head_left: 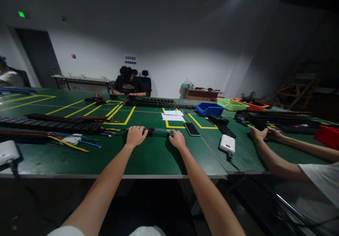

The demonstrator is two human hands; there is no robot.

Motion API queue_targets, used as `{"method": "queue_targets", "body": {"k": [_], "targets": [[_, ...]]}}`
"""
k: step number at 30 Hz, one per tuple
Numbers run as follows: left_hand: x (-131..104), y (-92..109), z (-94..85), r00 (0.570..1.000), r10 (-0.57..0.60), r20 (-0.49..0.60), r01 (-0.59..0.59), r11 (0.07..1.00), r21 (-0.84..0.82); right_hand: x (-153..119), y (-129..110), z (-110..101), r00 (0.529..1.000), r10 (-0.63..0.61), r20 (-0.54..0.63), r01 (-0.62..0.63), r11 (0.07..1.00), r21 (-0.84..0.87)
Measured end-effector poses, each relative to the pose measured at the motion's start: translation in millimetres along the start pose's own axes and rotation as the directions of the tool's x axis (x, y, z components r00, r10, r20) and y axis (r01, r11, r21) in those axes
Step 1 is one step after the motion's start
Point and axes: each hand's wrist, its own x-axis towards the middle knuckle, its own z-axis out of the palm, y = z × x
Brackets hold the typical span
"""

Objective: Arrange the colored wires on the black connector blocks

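My left hand (136,136) is closed over a dark part of a wire bundle (149,131) lying along the green table. Yellow wire shows on the left side of this hand, and red and blue wires run out on its right. At the bundle's right end, my right hand (177,139) has its thumb and fingers pinched round the wire ends; the fingers partly hide the tips. Left of my hands lie long black segmented strips (66,126) with yellow, red and blue wires ending in metal lugs. A smartphone (192,129) rests just right of my right hand.
White paper sheets (172,115) and a blue bin (209,109) lie beyond my hands. A white device (227,144) with a cable sits to the right, near a co-worker's hands (261,133). Green (231,104) and orange (250,104) trays stand farther back. Another person (128,84) sits opposite.
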Motion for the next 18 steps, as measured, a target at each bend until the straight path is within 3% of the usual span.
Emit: {"method": "queue_targets", "body": {"k": [6, 18], "targets": [[0.5, -1.3, 1.2, 1.000, 0.003, -0.001, -0.003, 1.000, -0.003, -0.9, -1.6, -3.6, 0.999, 0.008, -0.038, -0.008, 1.000, 0.015], [-0.7, 0.4, 2.3, 1.000, -0.016, -0.014, 0.016, 1.000, -0.017, -1.3, -1.7, -3.4, 1.000, 0.013, -0.004, -0.013, 1.000, -0.001]]}}
